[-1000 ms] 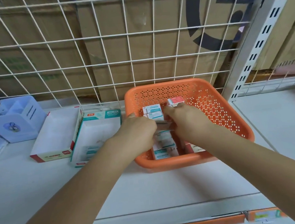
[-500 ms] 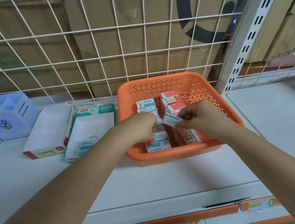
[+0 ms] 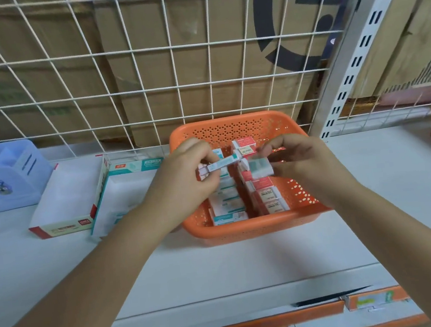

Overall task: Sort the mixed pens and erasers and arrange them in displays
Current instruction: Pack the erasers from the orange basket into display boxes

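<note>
My left hand (image 3: pixel 184 183) pinches a slim teal eraser (image 3: pixel 222 163), and my right hand (image 3: pixel 297 162) grips a second teal eraser (image 3: pixel 259 167), both over the orange basket (image 3: pixel 243 230). With such light fingertip holds, either could slip and drop among the red erasers (image 3: pixel 244 141), mixing them again.

A head-worn camera looks forward and down, close over the orange basket (image 3: pixel 243 231).

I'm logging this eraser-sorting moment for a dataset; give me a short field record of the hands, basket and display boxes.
left hand: pinches teal eraser over the orange basket
right hand: holds second teal eraser
basket: on shelf; teal-labelled row left, red-labelled row right
boxes: red-trimmed box, teal-trimmed box, both open, left of basket
</note>
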